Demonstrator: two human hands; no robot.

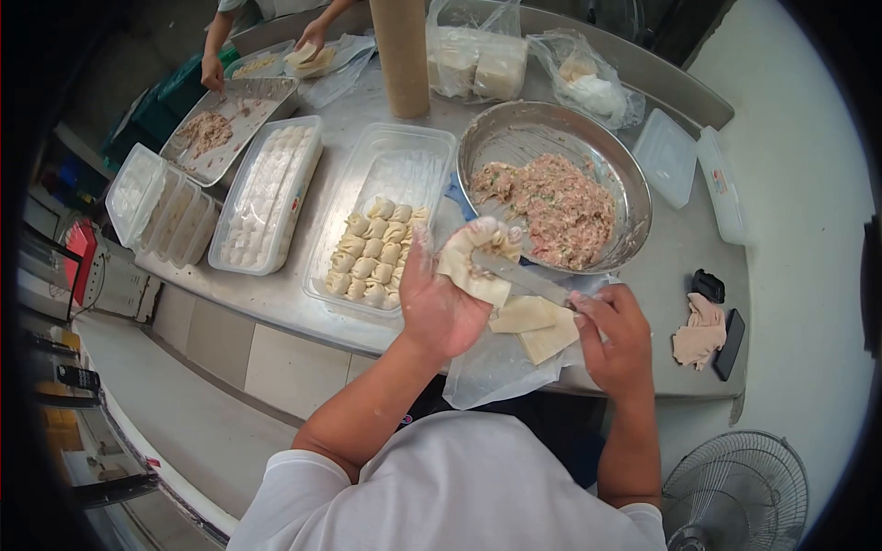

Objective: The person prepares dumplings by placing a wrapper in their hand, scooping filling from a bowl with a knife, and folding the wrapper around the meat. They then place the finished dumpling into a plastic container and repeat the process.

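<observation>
One wrapper point(470, 264) cupped in left hand point(439, 310).

One bowl point(537, 129), one spatula point(516, 276), one metal tray point(253, 99), one fan point(735, 489).

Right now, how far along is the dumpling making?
Done: one box looks packed full, and the clear tray is about half filled with folded dumplings. In hand: the left hand cups a wrapper, the right hand holds a spatula to it. Left: much filling in the bowl, a few spare wrappers.
</observation>
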